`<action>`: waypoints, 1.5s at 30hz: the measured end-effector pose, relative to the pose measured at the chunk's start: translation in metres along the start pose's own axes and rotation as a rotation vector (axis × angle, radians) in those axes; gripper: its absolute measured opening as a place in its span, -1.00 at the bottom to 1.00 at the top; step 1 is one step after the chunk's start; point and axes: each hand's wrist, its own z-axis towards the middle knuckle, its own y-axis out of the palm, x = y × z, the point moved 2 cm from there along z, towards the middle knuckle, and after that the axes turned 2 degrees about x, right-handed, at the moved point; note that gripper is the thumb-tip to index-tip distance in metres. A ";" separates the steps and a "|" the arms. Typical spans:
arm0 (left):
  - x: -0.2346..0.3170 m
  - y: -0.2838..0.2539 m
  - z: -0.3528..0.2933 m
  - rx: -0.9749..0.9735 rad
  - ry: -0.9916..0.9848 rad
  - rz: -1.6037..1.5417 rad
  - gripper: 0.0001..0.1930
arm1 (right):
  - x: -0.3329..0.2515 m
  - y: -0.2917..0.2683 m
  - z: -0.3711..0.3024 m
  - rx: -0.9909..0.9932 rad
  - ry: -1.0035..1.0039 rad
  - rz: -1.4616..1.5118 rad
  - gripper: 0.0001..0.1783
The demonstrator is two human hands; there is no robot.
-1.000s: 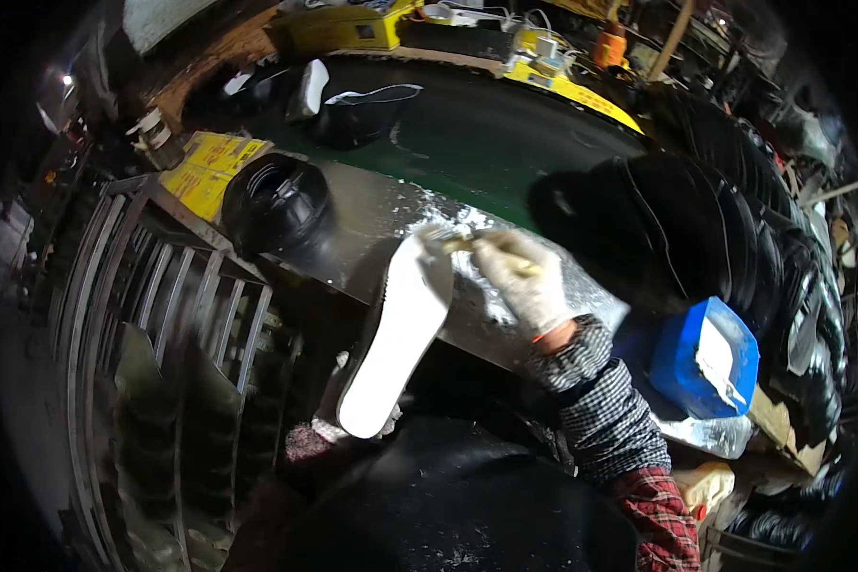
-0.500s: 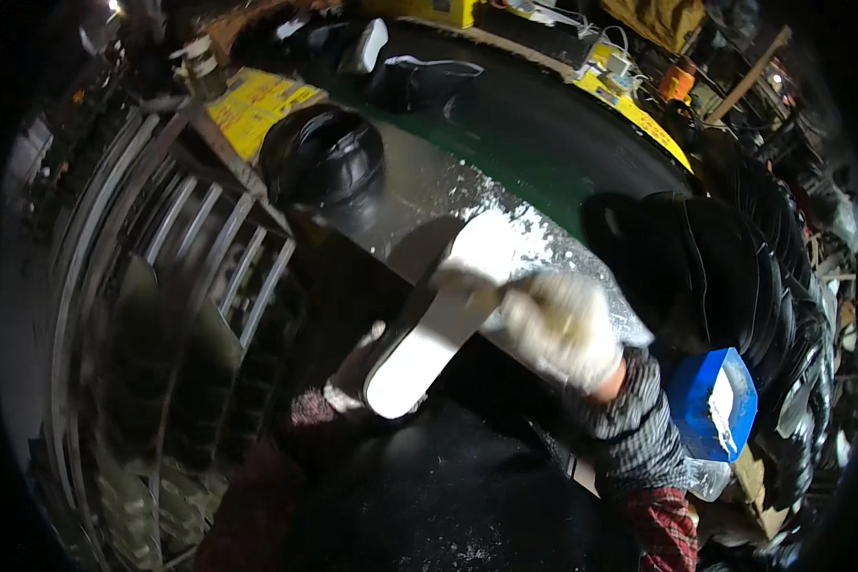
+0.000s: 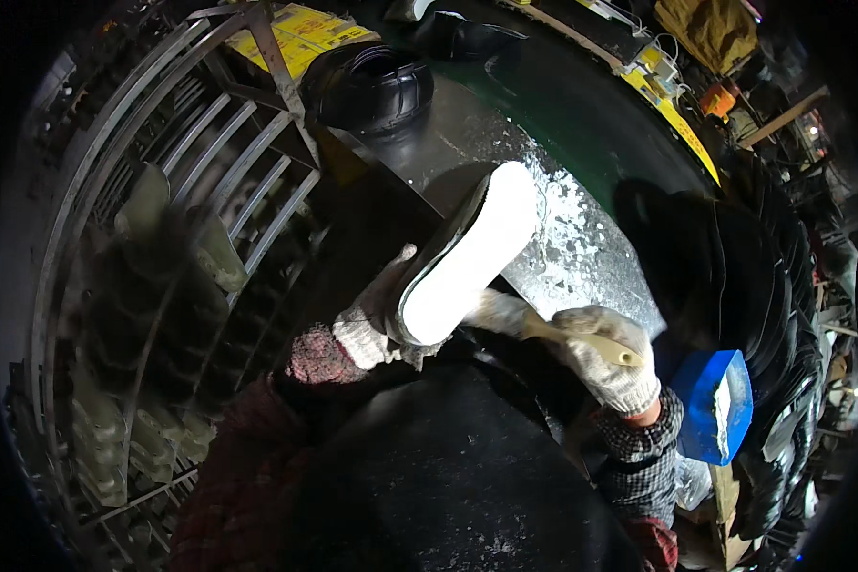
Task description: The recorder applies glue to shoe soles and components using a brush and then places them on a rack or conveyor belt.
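**Sole up, brush at the heel**

Far left, a curved metal rack [image 3: 162, 191] with thin, shiny bars; pale soles sit dimly in its slots, too dark to count. Moving in, the left hand [image 3: 367, 329] in a knitted cotton glove is closed around the heel end of a shoe [image 3: 467, 257], holding it tilted with the toe pointing up and away over the table [image 3: 582, 257]. The sole faces the camera: smooth, white, long and rounded, with a dark upper showing along its left edge. Good hold, I'd say: keeping the sole steady and turned to the light looks like the way to get an even coat, working right out to the rim without spilling onto the dark side.

Next, the right hand [image 3: 610, 357], gloved too, is clenched on a brush [image 3: 582, 338] with a pale, flat wooden handle; its head meets the shoe near the heel, and the bristles are hard to make out. Short, light strokes would suit here.

The table beneath is grey sheet metal, crusted with white flecks. Right of the hand, a blue plastic tub [image 3: 713, 405], boxy and glossy. Beyond, a stack of black rubbery soles [image 3: 772, 286].
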 end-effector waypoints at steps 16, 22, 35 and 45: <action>0.023 -0.023 -0.042 0.351 -0.117 0.144 -0.26 | -0.109 0.047 0.034 0.463 -1.341 -1.677 -0.69; 0.018 -0.006 -0.044 0.342 0.017 0.152 -0.17 | -0.019 0.046 0.021 0.604 -0.621 -1.891 -0.73; 0.097 0.138 0.087 0.299 0.589 0.767 -0.61 | 0.010 0.065 -0.003 0.379 -1.596 -2.293 -0.67; 0.270 0.169 0.058 1.332 0.629 2.372 -0.61 | 0.012 -0.033 -0.063 0.870 -1.570 -1.625 -0.80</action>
